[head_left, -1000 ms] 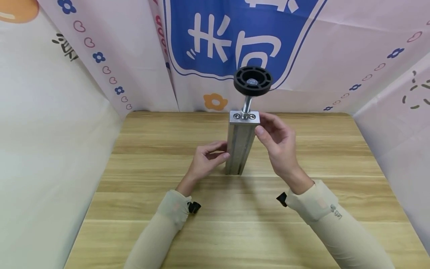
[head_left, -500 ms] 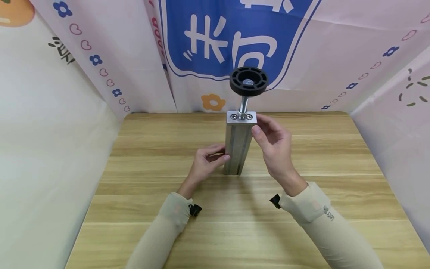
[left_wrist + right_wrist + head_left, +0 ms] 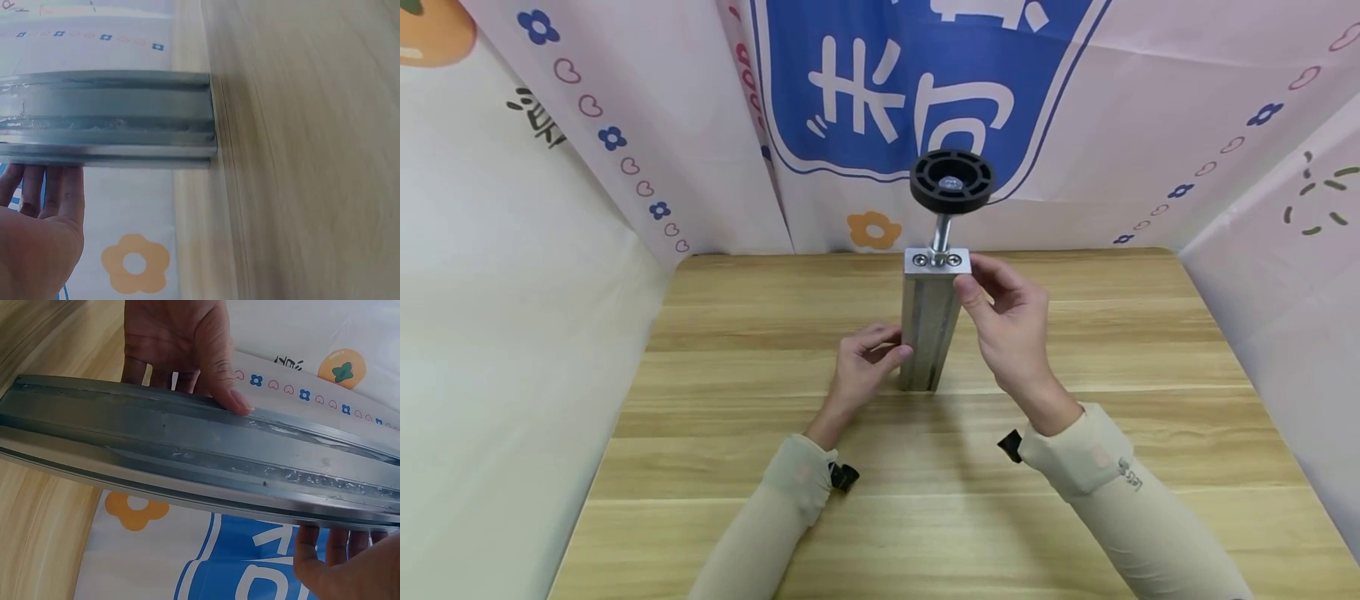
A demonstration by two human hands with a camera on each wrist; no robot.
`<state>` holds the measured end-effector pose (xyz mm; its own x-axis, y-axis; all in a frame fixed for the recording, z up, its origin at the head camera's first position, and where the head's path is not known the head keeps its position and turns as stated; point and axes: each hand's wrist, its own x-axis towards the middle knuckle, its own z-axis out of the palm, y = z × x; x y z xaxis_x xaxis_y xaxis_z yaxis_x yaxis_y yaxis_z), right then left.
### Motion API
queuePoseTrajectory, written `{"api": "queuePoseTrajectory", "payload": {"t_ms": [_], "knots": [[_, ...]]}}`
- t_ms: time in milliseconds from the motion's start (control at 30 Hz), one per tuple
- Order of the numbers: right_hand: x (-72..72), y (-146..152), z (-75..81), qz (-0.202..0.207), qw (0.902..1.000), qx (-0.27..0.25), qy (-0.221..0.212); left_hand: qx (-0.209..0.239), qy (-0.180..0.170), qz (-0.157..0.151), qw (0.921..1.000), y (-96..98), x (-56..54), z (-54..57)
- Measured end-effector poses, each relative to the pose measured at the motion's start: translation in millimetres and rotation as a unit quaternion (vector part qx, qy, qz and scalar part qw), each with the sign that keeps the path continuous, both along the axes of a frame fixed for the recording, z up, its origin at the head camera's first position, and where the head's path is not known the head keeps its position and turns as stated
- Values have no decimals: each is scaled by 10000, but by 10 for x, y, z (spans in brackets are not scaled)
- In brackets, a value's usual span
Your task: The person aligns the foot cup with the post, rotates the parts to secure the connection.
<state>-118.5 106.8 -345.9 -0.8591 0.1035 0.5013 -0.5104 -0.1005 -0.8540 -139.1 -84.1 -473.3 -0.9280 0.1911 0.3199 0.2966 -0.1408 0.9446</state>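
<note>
A grey metal extrusion profile (image 3: 928, 329) stands upright on the wooden table. Its top carries an end plate (image 3: 937, 269) with two screws. From the plate rises a shiny metal stem (image 3: 942, 232) with a black round levelling foot (image 3: 922, 192) at its top. My left hand (image 3: 863, 367) pinches the profile's left side low down, its thumb (image 3: 232, 394) lying on the front face in the right wrist view. Higher up, my right hand (image 3: 1018, 333) holds the right edge just below the plate, thumb in front. Its fingertips behind the profile are partly hidden.
The wooden table (image 3: 745, 450) reaches back to a printed cloth wall (image 3: 722, 192) with a blue sign (image 3: 880, 154) close behind the foot. Cloth walls also stand left (image 3: 512, 333) and right (image 3: 1300, 283). A black device (image 3: 844, 477) sits at the left cuff.
The head view has shifted slightly, so the profile appears a little further left. Both hands keep their places on the profile, while the left forearm has swung slightly to the right.
</note>
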Motion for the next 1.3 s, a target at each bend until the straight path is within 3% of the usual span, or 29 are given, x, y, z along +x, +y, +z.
{"api": "queuePoseTrajectory", "payload": {"t_ms": [233, 700, 1000, 1300], "knots": [[1, -2, 22, -52, 9999, 105, -87, 342, -42, 56, 9994, 40, 2, -12], [47, 2, 62, -362, 9987, 338, -142, 367, -224, 63, 9991, 67, 25, 24], [73, 37, 51, -536, 9983, 161, -168, 303, -22, 143, 9994, 77, 40, 49], [131, 96, 40, -463, 9986, -86, -240, 575, 125, 100, 9982, 85, 69, 83]]}}
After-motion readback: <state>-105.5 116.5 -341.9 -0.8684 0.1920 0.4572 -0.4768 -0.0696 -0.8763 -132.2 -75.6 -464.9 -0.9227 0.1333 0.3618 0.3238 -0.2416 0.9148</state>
